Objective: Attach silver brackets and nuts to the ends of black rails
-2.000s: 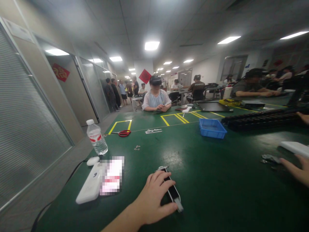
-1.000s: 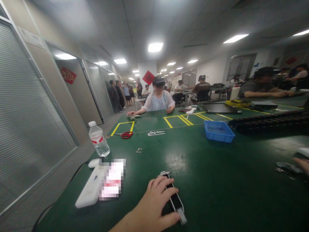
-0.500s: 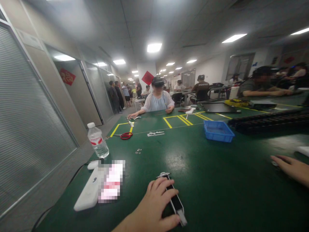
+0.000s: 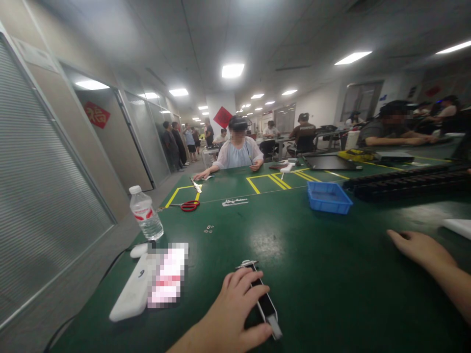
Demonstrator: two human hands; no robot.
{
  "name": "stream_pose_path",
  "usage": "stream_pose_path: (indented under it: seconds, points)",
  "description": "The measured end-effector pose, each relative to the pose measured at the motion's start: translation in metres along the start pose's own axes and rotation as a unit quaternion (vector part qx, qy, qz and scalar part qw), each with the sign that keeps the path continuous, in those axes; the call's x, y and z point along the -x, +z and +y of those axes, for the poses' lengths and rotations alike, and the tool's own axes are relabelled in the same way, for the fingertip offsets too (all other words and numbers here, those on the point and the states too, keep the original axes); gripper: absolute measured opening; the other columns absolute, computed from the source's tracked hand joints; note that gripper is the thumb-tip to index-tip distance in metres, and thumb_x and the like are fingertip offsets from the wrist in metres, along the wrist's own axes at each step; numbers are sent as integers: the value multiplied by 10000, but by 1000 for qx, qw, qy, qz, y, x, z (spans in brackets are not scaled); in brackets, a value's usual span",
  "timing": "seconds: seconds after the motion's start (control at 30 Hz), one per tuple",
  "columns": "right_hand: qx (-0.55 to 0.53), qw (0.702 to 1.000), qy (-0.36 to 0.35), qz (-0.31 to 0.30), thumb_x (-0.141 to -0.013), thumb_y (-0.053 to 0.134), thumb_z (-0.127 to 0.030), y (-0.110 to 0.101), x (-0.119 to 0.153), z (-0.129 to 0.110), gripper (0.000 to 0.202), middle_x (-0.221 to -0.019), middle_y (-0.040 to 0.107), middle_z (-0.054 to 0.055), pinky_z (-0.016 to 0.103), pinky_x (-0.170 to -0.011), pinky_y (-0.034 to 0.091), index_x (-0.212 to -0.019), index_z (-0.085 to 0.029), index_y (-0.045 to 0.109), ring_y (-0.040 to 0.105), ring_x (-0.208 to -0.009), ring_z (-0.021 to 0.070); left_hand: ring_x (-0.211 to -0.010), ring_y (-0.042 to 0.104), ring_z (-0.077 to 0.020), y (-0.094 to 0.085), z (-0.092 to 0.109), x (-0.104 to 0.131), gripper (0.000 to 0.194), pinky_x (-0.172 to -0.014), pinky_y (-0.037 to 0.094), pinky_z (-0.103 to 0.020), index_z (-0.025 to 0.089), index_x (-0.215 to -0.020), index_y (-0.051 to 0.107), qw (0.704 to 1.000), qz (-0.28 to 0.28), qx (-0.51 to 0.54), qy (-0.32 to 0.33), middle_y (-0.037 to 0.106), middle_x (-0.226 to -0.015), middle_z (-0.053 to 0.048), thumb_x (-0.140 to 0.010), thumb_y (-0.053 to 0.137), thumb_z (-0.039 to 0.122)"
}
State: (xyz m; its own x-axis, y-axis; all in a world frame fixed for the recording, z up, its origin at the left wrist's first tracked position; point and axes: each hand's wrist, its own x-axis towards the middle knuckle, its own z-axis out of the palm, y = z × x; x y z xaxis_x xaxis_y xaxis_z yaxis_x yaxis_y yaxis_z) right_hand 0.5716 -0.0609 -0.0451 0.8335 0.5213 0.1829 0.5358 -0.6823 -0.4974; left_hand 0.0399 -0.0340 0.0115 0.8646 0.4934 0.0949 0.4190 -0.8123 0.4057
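One slim black piece [image 4: 265,301] under the left hand [image 4: 237,304]

Located just in from the near edge of the green bench [image 4: 342,294], about midway along, with a pale rim and a grey end. Fingers of the left hand spread apart over it, thumb by the grey end; impossible to tell a firm grip from a light touch. Toward the right side of the bench, right hand [image 4: 421,247] with fingers close together, contents, if any, hidden; near a white block [image 4: 458,228]. Along the left edge, an upright water bottle [image 4: 147,218] and, closer in, a white case [image 4: 128,291] just beside a pixelated screen [image 4: 169,274]. Farther back, small metal rings [image 4: 210,227], red-handled scissors [image 4: 190,206] by a yellow tape outline [image 4: 172,197], and a blue tray [image 4: 329,205] right of the middle. At the far edge, a seated person [image 4: 237,153], one hand near a thin metal strip [image 4: 197,186].
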Motion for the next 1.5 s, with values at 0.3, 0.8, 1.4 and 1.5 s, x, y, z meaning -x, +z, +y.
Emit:
stream_pose_path:
  seconds: [0.3, 0.8, 1.4, 1.5]
  points:
    - [42, 994, -28, -98, -929, 358, -438, 4, 35, -33, 619, -1327, 511, 255, 387, -918, 427, -1289, 25, 558, 518, -1191, 346, -1354, 319, -346, 4, -2, 0, 569, -1089, 299, -546, 263, -1329, 493, 1000, 20, -9, 22, 419, -1455, -94, -805, 649, 422]
    - [-60, 952, -256, -158, -951, 378, -370, 65, 140, -160, 487, -1371, 489, 208, 345, -1130, 260, -1185, -30, 638, 375, -1348, 264, -1265, 434, -318, 4, 4, 2, 552, -1061, 358, -491, 223, -1233, 577, 994, 24, -30, 107, 545, -1337, -100, -751, 697, 462]
    - [-294, 760, -412, -408, -919, 355, -657, 97, 299, -301, 654, -1446, 426, 126, 441, -1173, 121, -1244, -150, 611, 286, -1396, 266, -877, 605, -143, 54, -11, -2, 134, -810, 416, -269, 309, -1001, 643, 954, 71, -164, 242, 695, -966, 22, -944, 536, 366]
    - [-340, 727, -399, -444, -855, 382, -745, 95, 305, -306, 722, -1406, 479, 119, 412, -1177, 133, -1182, -161, 651, 320, -1378, 269, -815, 603, -145, 55, -10, -2, 179, -773, 424, -265, 286, -980, 648, 963, 58, -157, 212, 688, -864, 4, -949, 509, 395]
